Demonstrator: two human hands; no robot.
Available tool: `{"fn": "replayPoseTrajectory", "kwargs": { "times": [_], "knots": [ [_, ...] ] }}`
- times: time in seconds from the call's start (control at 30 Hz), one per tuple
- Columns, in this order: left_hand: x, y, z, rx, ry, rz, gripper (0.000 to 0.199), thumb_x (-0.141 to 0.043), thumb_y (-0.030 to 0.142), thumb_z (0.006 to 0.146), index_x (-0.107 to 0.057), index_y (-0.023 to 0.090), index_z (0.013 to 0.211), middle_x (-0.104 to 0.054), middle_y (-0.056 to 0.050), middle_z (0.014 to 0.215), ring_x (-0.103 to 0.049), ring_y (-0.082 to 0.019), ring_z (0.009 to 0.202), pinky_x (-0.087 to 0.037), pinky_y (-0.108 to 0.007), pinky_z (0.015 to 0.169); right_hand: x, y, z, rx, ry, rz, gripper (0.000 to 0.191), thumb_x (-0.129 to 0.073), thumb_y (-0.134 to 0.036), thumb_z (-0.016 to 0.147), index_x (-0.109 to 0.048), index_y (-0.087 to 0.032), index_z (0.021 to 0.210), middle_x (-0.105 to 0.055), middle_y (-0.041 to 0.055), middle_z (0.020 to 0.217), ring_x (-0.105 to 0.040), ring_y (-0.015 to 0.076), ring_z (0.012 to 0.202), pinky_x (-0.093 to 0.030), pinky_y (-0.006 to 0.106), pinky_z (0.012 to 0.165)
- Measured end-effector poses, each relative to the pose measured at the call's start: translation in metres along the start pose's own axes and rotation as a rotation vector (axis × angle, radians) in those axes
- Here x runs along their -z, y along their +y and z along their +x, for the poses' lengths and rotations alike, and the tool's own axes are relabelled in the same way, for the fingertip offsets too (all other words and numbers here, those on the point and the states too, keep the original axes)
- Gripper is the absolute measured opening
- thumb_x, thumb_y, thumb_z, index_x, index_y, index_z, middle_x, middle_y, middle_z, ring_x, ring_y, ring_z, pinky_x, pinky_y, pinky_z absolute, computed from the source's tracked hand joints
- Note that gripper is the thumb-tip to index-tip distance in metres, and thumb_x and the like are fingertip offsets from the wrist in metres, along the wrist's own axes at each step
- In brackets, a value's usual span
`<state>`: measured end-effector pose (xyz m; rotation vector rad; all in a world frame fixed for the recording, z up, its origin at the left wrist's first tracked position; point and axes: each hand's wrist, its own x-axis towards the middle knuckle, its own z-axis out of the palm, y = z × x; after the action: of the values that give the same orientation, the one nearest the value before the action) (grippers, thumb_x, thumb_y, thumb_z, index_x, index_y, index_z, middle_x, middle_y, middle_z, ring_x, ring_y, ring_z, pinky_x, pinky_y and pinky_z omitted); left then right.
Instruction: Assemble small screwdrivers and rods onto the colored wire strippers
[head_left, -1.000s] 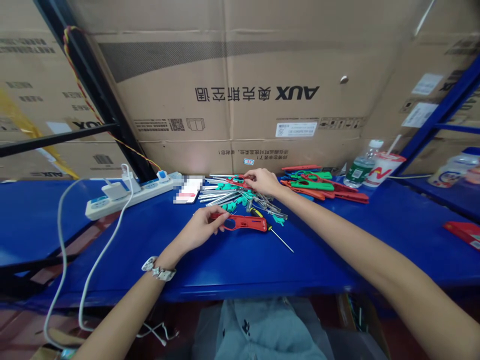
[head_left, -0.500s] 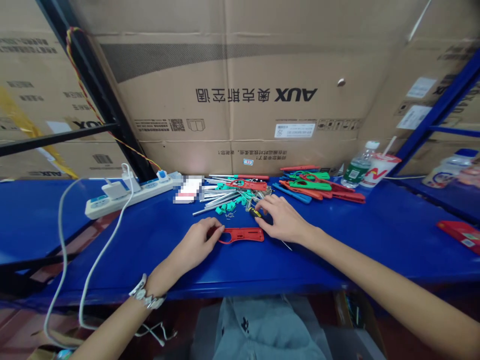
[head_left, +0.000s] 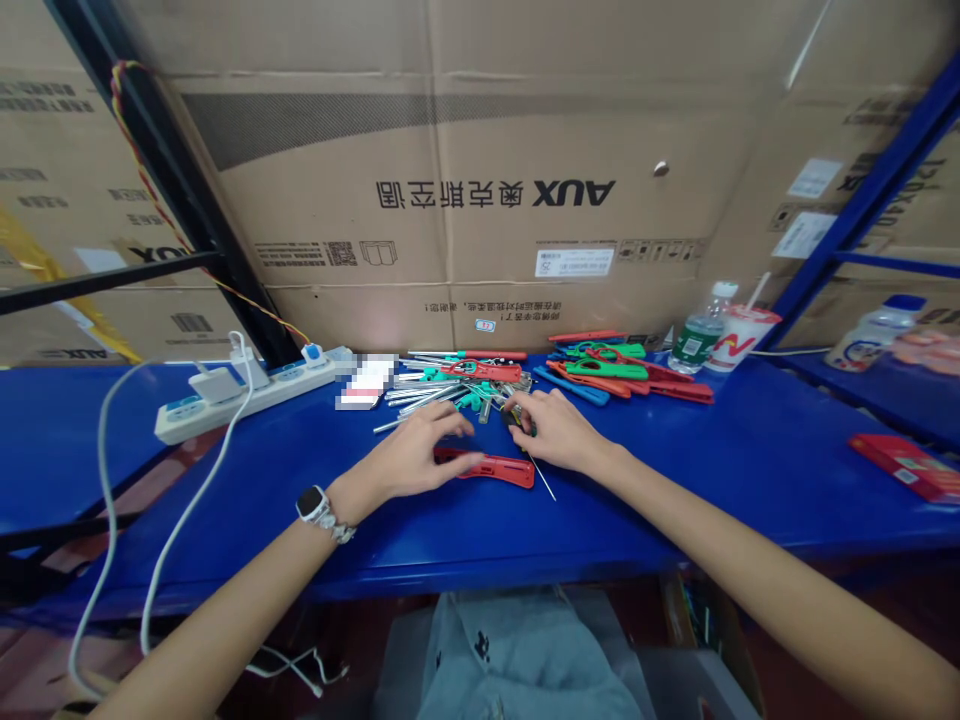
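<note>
My right hand (head_left: 559,428) has its fingers closed round the black and yellow handle of a screwdriver (head_left: 545,482), whose thin shaft points down toward the table's front. Fingers apart, my left hand (head_left: 420,450) hovers over the left part of a red plastic lighter casing (head_left: 510,470) and partly hides it. Whether the thumb touches the casing I cannot tell. Just beyond both hands lies a pile of metal tubes (head_left: 420,395), with small green plastic pieces (head_left: 474,398) among them.
Red, green, orange and blue casings (head_left: 622,368) are heaped at the back right, near a water bottle (head_left: 701,330) and a paper cup (head_left: 742,335). A power strip (head_left: 244,390) with white cables stands at the left. A cardboard box (head_left: 495,130) walls off the back.
My left hand has let go of the red casing and moved forward and right over it. The screwdriver has been picked up by my right hand, and its shaft now points more steeply toward me.
</note>
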<state>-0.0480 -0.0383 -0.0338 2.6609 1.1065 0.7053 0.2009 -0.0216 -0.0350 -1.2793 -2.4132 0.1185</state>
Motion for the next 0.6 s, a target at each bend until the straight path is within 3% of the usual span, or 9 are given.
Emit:
{"fn": "replayPoseTrajectory", "kwargs": {
  "times": [0.1, 0.17, 0.3, 0.43, 0.53, 0.6],
  "knots": [
    [0.002, 0.004, 0.004, -0.120, -0.163, -0.026, 0.038, -0.070, 0.053, 0.086, -0.068, 0.022, 0.106, -0.065, -0.008, 0.102, -0.061, -0.026, 0.094, -0.049, -0.039, 0.084, -0.001, 0.001, 0.001, -0.006, 0.009, 0.008, 0.018, -0.062, -0.018, 0.089, -0.062, -0.019, 0.107, -0.064, -0.0008, 0.076, -0.057, 0.0185, 0.080, -0.031, 0.033, 0.077],
    [-0.003, 0.004, 0.005, -0.127, -0.175, -0.013, 0.031, -0.063, 0.049, 0.093, -0.068, 0.020, 0.099, -0.065, -0.007, 0.093, -0.060, -0.024, 0.088, -0.048, -0.037, 0.079, -0.002, 0.001, 0.001, -0.006, 0.012, 0.005, 0.018, -0.062, -0.017, 0.088, -0.063, -0.019, 0.105, -0.065, -0.0009, 0.076, -0.058, 0.0187, 0.080, -0.030, 0.033, 0.077],
    [-0.014, 0.002, 0.008, -0.063, -0.104, 0.021, 0.031, -0.060, 0.049, 0.094, -0.067, 0.019, 0.091, -0.062, -0.005, 0.083, -0.059, -0.023, 0.082, -0.046, -0.034, 0.072, -0.003, 0.002, 0.001, 0.006, 0.031, 0.000, 0.016, -0.063, -0.017, 0.087, -0.064, -0.019, 0.103, -0.065, -0.0009, 0.074, -0.058, 0.0188, 0.079, -0.030, 0.032, 0.077],
    [-0.010, -0.002, 0.010, -0.065, -0.007, 0.004, 0.032, -0.061, 0.051, 0.093, -0.068, 0.020, 0.096, -0.065, -0.008, 0.092, -0.060, -0.025, 0.089, -0.048, -0.039, 0.080, -0.004, 0.004, 0.003, -0.029, 0.036, 0.058, 0.018, -0.062, -0.014, 0.086, -0.064, -0.019, 0.103, -0.065, -0.0016, 0.075, -0.059, 0.0167, 0.075, -0.033, 0.032, 0.076],
    [0.001, -0.018, 0.020, -0.001, 0.146, 0.000, 0.026, -0.046, 0.036, 0.101, -0.067, 0.020, 0.099, -0.064, -0.009, 0.097, -0.060, -0.026, 0.094, -0.048, -0.042, 0.088, -0.004, 0.005, 0.009, -0.050, 0.030, 0.139, 0.015, -0.062, -0.015, 0.085, -0.064, -0.019, 0.100, -0.064, -0.0025, 0.072, -0.057, 0.0154, 0.070, -0.035, 0.030, 0.072],
    [0.007, -0.034, 0.032, 0.038, 0.205, 0.101, 0.022, -0.047, 0.026, 0.098, -0.066, 0.018, 0.102, -0.063, -0.012, 0.102, -0.059, -0.029, 0.100, -0.048, -0.045, 0.091, -0.003, 0.004, 0.016, -0.070, 0.045, 0.147, 0.009, -0.064, -0.018, 0.086, -0.064, -0.019, 0.095, -0.063, -0.0012, 0.072, -0.057, 0.0169, 0.073, -0.036, 0.030, 0.070]
  ]
}}
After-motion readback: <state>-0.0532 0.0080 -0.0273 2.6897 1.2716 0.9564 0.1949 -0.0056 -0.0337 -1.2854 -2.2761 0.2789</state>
